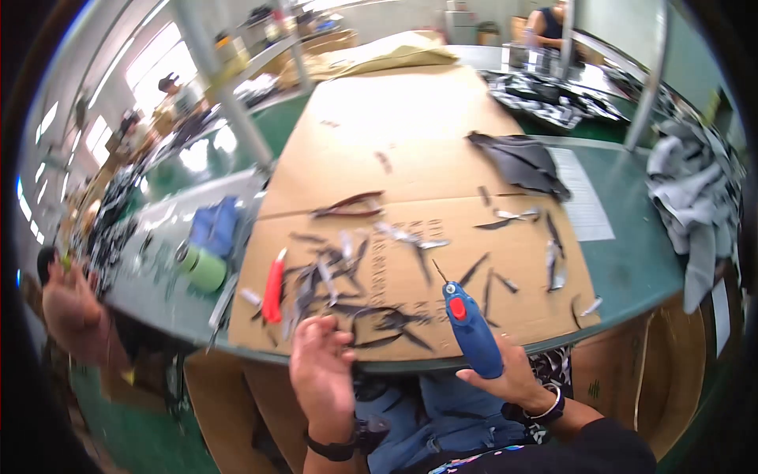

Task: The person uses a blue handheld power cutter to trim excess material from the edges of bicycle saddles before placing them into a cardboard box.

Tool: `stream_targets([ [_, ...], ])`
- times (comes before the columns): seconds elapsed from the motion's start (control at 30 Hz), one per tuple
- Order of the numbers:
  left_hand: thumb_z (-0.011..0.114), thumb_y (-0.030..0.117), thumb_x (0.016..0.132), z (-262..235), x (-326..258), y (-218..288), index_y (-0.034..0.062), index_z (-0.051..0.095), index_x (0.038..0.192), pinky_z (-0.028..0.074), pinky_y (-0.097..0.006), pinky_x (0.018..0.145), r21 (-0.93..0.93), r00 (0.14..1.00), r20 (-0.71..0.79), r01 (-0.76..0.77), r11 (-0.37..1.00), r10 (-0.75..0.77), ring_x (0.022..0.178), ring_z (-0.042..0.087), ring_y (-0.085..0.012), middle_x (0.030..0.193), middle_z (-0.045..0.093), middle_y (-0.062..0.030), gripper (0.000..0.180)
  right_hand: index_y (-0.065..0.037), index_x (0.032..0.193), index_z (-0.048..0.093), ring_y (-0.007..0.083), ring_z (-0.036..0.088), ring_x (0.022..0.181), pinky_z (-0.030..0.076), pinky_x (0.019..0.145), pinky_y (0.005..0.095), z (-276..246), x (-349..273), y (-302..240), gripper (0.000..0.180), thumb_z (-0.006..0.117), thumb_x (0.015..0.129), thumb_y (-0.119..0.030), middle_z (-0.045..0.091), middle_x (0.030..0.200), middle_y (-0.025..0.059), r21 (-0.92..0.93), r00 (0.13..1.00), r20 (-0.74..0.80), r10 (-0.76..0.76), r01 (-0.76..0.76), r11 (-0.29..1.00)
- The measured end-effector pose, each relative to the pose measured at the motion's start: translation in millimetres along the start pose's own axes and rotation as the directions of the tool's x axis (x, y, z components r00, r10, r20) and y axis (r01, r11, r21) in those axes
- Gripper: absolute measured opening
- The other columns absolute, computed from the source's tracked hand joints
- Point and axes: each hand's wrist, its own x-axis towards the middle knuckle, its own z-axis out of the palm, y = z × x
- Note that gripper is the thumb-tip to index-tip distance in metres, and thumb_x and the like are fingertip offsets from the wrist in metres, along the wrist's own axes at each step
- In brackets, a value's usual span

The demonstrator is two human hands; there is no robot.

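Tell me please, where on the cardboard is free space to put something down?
The far half of the cardboard sheet, beyond the pliers and left of the dark fabric, is nearly bare. The near half is crowded with dark strips between the red cutter and the blue glue gun in the right hand.

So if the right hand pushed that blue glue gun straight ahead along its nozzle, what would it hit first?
Probably a dark fabric strip lying just past the nozzle of the glue gun in the right hand, on the cardboard sheet; depth is unclear.

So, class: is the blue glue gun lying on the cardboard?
No, the right hand holds the glue gun up, above the cardboard's near edge.
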Motion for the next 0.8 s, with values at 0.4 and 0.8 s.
stream_targets([
  [0.4,0.06,0.021,0.087,256.0,162.5,-202.4,-0.0024,0.047,0.11,0.053,-0.032,0.064,0.597,0.844,0.164,0.327,0.733,-0.51,0.084,0.058,-0.0245,0.101,0.048,-0.0136,0.036,-0.001,0.082,0.055,0.0133,0.062,0.062,0.051,0.059,0.025,-55.8,-13.6,42.7,0.02,0.072,0.076,-0.008,0.059,0.071,0.004,0.67,0.894,-0.087,0.44,-0.274,0.69],
  [0.8,0.052,0.012,0.09,215.6,125.2,-170.3,0.0023,0.048,0.102,0.051,-0.036,0.081,0.345,0.836,0.352,0.302,0.889,-0.42,0.089,0.059,-0.0254,0.103,0.057,-0.0128,0.015,-0.003,0.082,0.055,0.0095,0.061,0.065,0.048,0.06,0.0237,-68.4,-12.4,51.1,0.024,0.073,0.077,-0.018,0.062,0.07,0.0029,0.763,0.879,-0.005,0.477,-0.305,0.569],
])
